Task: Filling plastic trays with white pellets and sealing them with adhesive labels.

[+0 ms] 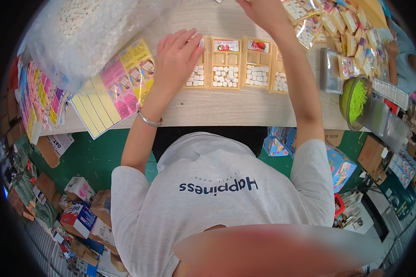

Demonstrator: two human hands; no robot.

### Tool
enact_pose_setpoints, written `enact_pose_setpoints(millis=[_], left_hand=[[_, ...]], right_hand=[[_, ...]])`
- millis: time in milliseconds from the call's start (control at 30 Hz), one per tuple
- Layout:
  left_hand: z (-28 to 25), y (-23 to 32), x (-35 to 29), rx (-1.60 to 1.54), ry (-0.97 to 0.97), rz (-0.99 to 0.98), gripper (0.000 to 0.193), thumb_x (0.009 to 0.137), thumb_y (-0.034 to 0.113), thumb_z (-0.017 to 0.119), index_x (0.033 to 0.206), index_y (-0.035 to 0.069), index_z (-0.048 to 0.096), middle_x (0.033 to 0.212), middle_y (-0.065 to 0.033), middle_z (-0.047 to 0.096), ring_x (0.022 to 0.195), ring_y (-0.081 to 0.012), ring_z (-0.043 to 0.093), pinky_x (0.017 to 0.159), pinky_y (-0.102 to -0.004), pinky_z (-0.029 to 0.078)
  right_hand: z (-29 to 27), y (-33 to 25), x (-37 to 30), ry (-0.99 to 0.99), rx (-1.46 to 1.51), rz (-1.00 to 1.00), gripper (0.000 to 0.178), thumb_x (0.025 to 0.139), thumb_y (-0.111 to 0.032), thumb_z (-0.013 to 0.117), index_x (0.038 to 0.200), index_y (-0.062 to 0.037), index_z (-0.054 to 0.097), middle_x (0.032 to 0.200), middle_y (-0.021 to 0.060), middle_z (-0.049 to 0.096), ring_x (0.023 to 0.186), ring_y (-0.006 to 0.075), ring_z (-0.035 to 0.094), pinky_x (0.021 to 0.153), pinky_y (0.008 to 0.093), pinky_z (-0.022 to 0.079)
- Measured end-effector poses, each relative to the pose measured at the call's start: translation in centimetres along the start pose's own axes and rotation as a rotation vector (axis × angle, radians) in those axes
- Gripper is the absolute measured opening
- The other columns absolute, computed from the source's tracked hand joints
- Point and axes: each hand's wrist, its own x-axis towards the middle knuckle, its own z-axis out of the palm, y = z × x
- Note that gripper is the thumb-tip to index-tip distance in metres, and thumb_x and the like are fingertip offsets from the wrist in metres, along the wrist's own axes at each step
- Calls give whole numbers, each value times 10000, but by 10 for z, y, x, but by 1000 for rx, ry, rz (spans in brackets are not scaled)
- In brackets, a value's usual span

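Note:
Four-sided clear yellowish trays stand in a row on the table, holding small white marshmallow-like pieces in their near part. The left tray (195,77) is partly under my left hand (176,57), whose fingers lie stretched out over its far end, where a bit of red sachet shows. To the right are a second tray (225,59) and a third tray (258,59), each with a red-and-white sachet at the far end and bare compartments in the middle. My right forearm partly covers another tray (280,82). My right hand (262,14) reaches to the far edge of the view, its fingertips cut off.
A large clear bag (85,51) of white pieces lies at the far left, beside colourful printed sheets (125,83). Many filled packs (344,25) are piled at the far right. Near them are a clear container (330,71) and a bowl (356,102) of green shreds. Boxes line the floor.

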Motion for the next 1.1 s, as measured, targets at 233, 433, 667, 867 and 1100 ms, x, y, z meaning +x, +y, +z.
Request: enact_pose_setpoints(millis=[233,433,667,867,1100], left_hand=[[7,16,-22,127,-308,-88,906,919,611,610,1565,32,350,1675,-111,254,1544,-363,189,1197,-625,207],[2,27,-14,99,-308,-131,916,914,629,607,1567,38,353,1670,-127,262,1546,-367,189,1207,-618,194],[43,99,16,-44,-275,68,890,922,632,591,1565,62,358,1642,-107,318,1529,-358,232,1214,-600,189],[72,116,23,26,-263,130,901,888,673,604,1526,60,434,1598,-78,396,1497,-341,291,1196,-617,208],[71,127,26,33,-335,118,877,915,653,583,1571,110,371,1639,-73,345,1524,-351,254,1206,-613,198]], right_hand=[[59,43,44,-192,-271,-303,133,827,-204,676,793,-94,740,904,83,714,888,290,674,795,419,552],[-27,27,-41,306,-97,-191,78,886,-133,674,903,-76,724,766,58,671,773,238,666,683,374,542],[-53,36,-168,-40,-346,101,110,873,-181,728,956,-113,747,870,25,702,872,258,668,787,391,527],[-42,45,-185,99,-173,135,114,858,-188,738,953,-135,773,901,9,704,880,247,661,778,399,525],[-36,38,-194,115,-314,218,81,839,-188,749,899,-144,781,896,-1,702,877,253,666,768,398,520]])
